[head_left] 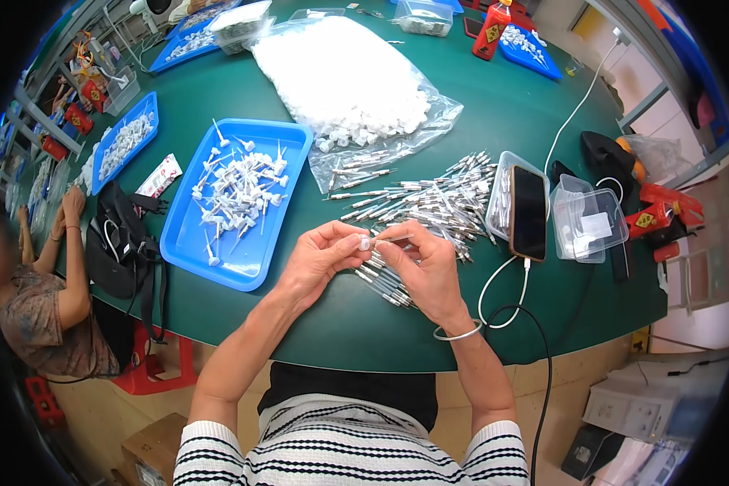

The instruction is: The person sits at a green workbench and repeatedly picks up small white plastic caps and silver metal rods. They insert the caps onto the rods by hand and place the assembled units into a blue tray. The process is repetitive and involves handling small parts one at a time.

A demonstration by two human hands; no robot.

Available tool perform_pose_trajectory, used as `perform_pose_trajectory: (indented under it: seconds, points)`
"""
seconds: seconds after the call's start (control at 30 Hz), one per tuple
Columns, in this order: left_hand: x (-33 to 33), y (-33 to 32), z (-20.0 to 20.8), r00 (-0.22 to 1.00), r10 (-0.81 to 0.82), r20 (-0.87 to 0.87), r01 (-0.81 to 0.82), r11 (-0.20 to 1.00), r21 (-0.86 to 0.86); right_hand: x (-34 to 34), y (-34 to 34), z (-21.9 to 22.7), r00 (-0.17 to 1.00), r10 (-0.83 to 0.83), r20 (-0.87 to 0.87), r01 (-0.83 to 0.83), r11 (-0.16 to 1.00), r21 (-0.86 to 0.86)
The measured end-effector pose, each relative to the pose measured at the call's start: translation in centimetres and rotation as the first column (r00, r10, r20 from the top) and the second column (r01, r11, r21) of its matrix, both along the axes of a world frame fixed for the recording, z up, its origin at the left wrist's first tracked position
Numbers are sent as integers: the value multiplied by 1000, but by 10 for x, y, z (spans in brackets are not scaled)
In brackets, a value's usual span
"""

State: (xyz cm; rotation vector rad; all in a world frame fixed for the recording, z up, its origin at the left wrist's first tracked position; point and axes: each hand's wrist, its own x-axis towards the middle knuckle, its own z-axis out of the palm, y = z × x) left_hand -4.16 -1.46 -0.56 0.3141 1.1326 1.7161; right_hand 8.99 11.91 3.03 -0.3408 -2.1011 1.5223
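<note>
My left hand (320, 261) pinches a small white plastic cap (364, 242) between thumb and fingers. My right hand (424, 267) is closed at the cap's other side, on what seems to be a thin metal rod; its fingers cover most of it. Just beyond both hands lies a loose pile of thin metal rods (441, 198), some of them under my right hand. To the left, a blue tray (251, 274) carries several white caps with rods standing out of them (239, 186). A clear plastic bag (340, 73) full of white caps lies farther back.
Right of the pile, a phone (529, 212) leans on a clear box of rods (500, 194), its white cable looping near my right wrist. Clear containers (591, 227) stand beyond. At left are a black bag (117, 243) and a seated person (53, 300). A red bottle (492, 31) stands far back.
</note>
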Motion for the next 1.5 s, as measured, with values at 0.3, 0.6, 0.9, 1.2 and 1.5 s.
perform_pose_trajectory:
  seconds: [0.3,0.6,0.9,1.2,1.5]
  points:
    - [1,1,1,1000,1,-17,0,1000,16,-2,-1,-3,1000,0,-12,-1,999,-51]
    - [4,0,1,1000,15,-8,-14,999,37,-3,-4,-6,999,-35,-24,33,996,-85]
    - [7,-1,1,984,91,-155,-76,992,102,-2,1,-7,1000,19,20,-18,997,-73]
    - [7,-5,8,965,88,-247,-61,991,115,3,2,5,989,20,144,-41,988,146]
    - [9,-4,11,958,115,-264,-99,993,71,2,-4,6,993,35,116,-62,969,238]
